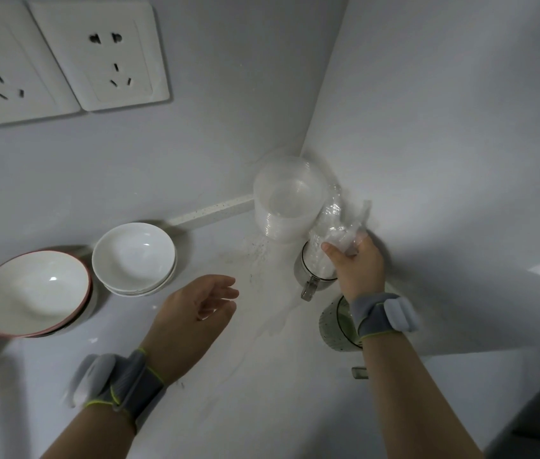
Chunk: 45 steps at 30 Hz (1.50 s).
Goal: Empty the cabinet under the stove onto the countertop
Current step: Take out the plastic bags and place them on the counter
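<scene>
Carefully, we are pinching the clear plastic sleeve [334, 220] low down in our right hand [358, 268], judging it light, crinkly, slippery; our left hand [195, 308] is hovering spread.

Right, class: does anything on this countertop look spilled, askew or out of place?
Dark specks lie scattered on the countertop beside the stack of clear plastic tubs in the corner, like spilled grit. Nothing else stands out.
</scene>
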### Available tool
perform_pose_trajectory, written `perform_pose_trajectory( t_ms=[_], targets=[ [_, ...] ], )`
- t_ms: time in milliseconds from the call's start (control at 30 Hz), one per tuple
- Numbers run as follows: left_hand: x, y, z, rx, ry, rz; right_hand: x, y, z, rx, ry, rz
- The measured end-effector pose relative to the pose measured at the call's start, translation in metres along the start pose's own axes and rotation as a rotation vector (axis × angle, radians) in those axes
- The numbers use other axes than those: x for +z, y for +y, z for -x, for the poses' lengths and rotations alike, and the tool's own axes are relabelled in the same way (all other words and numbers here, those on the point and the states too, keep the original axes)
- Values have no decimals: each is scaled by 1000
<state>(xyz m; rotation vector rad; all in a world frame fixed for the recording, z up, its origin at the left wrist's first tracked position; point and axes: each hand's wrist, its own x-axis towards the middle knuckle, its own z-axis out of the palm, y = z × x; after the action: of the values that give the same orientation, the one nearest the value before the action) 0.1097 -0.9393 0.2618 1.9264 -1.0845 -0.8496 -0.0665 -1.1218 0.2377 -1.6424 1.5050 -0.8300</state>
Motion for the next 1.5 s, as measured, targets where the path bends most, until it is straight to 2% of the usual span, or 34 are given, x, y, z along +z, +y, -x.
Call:
perform_pose_trajectory(
  t_ms=[333, 533, 733, 1000, 1167, 1300, 1500],
  targets=[
    [-2, -1, 5, -2, 7, -5, -2, 4, 2, -9, 52, 60],
    [-1, -2, 7, -7, 11, -8, -13, -1, 7, -45, 28, 60],
    [0, -3, 7, -1, 4, 4, -21, -8, 20, -117, 138, 105],
    [-1, -3, 9, -15, 6, 28, -23, -6, 21, -47, 92, 107],
    [0, -4, 10, -9, 5, 13, -22, -1, 18, -98, 113, 325],
    [0, -6, 8, -5, 7, -1, -21, 0, 17, -42, 54, 420],
    [-1, -5, 8, -9, 2, -5, -14, -3, 9, -51, -29, 347]
  ],
)
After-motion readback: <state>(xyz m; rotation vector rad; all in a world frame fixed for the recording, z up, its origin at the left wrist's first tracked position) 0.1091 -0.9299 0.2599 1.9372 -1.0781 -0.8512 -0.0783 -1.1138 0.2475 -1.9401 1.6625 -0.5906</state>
